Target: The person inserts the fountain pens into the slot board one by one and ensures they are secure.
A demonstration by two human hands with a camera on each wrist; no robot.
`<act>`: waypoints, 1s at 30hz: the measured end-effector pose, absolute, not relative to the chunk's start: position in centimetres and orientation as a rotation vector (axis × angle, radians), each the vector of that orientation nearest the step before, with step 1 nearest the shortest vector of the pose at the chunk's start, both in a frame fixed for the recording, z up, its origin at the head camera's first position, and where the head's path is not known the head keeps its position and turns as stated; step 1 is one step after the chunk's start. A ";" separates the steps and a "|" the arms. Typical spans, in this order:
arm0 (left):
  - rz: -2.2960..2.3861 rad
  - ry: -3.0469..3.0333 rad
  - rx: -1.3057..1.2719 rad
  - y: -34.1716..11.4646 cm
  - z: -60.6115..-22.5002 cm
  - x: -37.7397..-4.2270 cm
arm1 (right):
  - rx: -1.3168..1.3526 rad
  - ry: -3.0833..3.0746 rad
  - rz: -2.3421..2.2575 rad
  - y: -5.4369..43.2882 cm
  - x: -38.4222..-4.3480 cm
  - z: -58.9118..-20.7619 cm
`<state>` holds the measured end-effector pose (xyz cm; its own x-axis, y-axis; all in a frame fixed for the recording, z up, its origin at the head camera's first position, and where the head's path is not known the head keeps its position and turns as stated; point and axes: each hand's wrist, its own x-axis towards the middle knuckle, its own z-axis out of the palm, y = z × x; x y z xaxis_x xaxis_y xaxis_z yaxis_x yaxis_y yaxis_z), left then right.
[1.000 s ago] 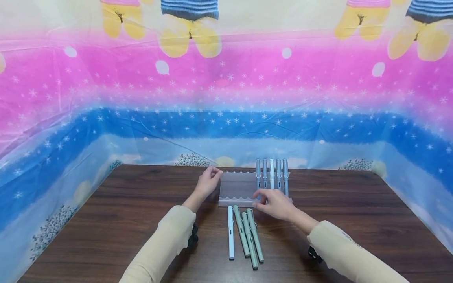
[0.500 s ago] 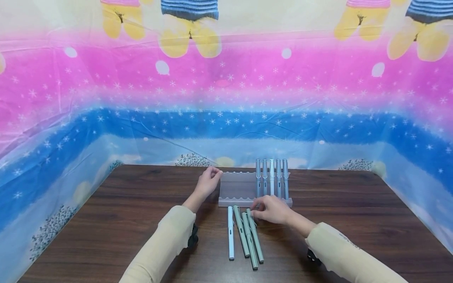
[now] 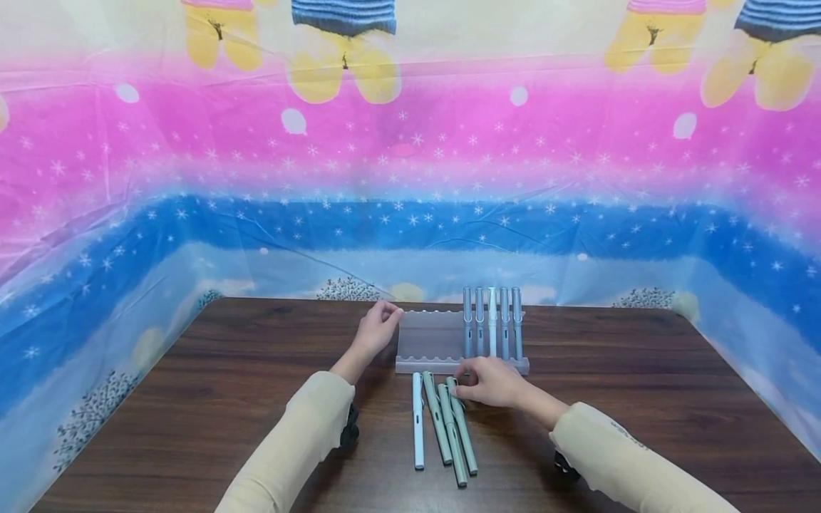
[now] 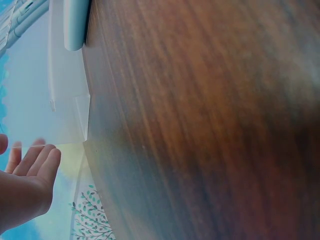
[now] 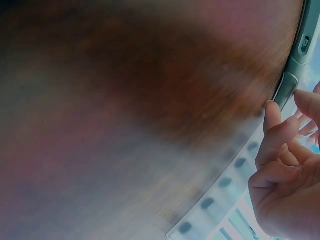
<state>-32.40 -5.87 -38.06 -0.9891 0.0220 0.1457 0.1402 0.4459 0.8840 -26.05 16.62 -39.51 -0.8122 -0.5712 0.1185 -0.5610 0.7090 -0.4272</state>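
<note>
My left hand (image 3: pixel 377 331) pinches the back left corner of a clear pen rack (image 3: pixel 428 338), its fingers partly seen through the plastic in the left wrist view. Several blue-grey pens and one pale pen (image 3: pixel 492 324) stand side by side in the rack's right part. In front of the rack lie a light blue pen (image 3: pixel 419 431) and several green pens, two of them overlapping. My right hand (image 3: pixel 494 382) has thumb and index finger on either side of the cap end of the rightmost green pen (image 5: pixel 301 50), which lies on the table.
The dark wooden table (image 3: pixel 256 399) carries the rack near its back edge. A printed cloth (image 3: pixel 410 221) hangs behind and along both sides. Notches line the rack's front ledge (image 3: pixel 420 366).
My right hand has come down from the rack's front edge to the cap end of the rightmost green pen. My left hand has stayed at the rack's corner.
</note>
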 end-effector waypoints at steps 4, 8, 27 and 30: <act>-1.590 -2.572 -0.155 -5.9 -38.1 -32.5 | -0.894 2.865 -0.709 16.7 -26.0 -39.2; -1.579 -2.569 -0.154 -5.9 -38.1 -32.5 | -0.824 2.848 -0.700 17.0 -25.9 -39.0; -1.575 -2.550 -0.168 -6.0 -38.1 -32.5 | -0.793 2.703 -0.779 17.7 -25.6 -38.7; -1.570 -2.552 -0.166 -5.9 -38.1 -32.5 | -0.817 2.685 -0.780 17.8 -25.6 -38.7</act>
<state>-32.54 -5.93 -38.07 -0.9840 0.0203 0.1772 0.1673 0.4493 0.8776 -25.61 17.77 -38.71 -0.8186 -0.5710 -0.0611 -0.4495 0.7032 -0.5509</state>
